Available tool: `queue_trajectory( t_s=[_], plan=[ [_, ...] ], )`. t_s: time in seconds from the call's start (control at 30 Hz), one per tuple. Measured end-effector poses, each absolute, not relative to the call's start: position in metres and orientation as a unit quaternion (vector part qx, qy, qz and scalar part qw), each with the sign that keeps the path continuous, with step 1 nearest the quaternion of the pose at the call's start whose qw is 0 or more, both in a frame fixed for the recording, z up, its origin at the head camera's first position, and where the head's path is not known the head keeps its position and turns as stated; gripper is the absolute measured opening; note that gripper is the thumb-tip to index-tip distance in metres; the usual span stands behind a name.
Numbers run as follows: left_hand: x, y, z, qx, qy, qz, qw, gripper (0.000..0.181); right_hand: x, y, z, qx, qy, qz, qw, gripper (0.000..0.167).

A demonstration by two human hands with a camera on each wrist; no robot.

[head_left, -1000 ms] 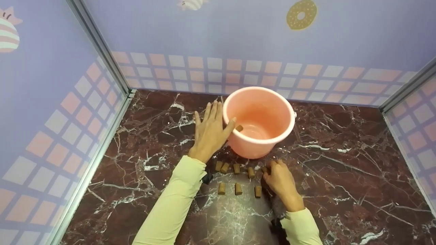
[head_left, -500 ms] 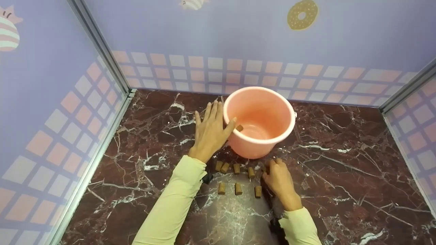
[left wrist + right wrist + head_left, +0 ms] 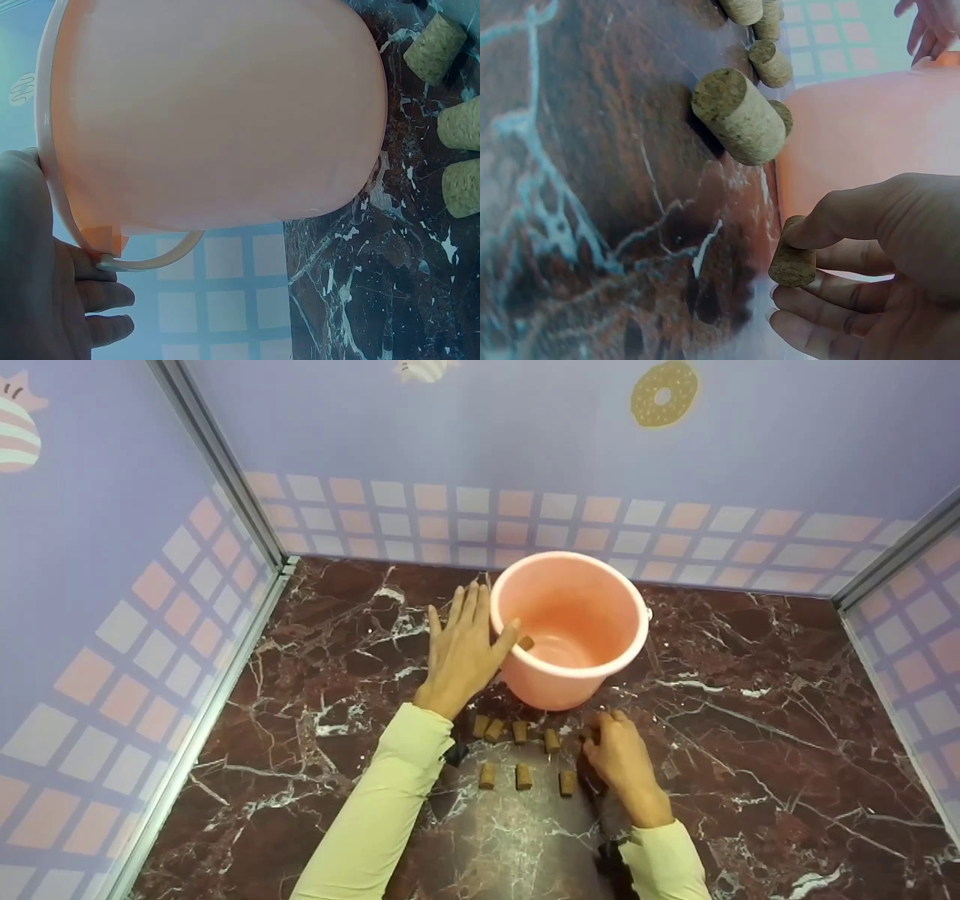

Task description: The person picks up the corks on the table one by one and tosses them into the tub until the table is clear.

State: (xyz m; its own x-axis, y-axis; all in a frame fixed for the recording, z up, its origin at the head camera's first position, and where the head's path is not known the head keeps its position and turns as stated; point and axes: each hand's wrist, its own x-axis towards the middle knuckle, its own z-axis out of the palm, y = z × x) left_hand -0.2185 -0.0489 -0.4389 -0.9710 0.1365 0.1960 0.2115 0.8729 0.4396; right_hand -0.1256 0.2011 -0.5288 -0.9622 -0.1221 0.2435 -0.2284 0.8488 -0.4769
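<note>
My left hand point(image 3: 461, 656) rests against the left side of a pink bucket point(image 3: 555, 686), fingers straight, thumb over the rim. In the left wrist view, the fingers point(image 3: 105, 296) lie by the bucket's handle point(image 3: 154, 259). My right hand point(image 3: 619, 750) is low on the table in front of the bucket, right of the corks. The right wrist view shows it pinching a cork stopper point(image 3: 793, 259) between thumb and fingers. Several other cork stoppers point(image 3: 523, 776) lie in two rough rows to its left. One small brown piece, seemingly a cork point(image 3: 526, 643), shows inside the bucket near my left thumb.
The dark red marbled tabletop point(image 3: 750, 780) carries everything. A patterned back wall point(image 3: 450, 442) stands close behind the bucket. Side panels rise at left point(image 3: 150, 660) and right point(image 3: 915, 630), with metal framing point(image 3: 225, 457) in the corner.
My right hand shifts only slightly, staying at the same spot beside the corks. The left hand, the bucket and the loose corks stay where they were.
</note>
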Motion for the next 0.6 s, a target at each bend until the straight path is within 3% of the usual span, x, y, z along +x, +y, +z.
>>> queue_trajectory(
  t_s=[0.23,0.6],
  plan=[
    [-0.219,-0.049,-0.439,-0.091,-0.963,-0.241,0.083,0.083,-0.126,0.204,-0.520,0.089,-0.954,0.268,0.104,0.018],
    [-0.219,-0.049,-0.439,-0.092,-0.964,-0.235,0.083,0.084,-0.124,0.205,-0.498,0.109,-0.942,0.274,0.158,0.014]
  ],
)
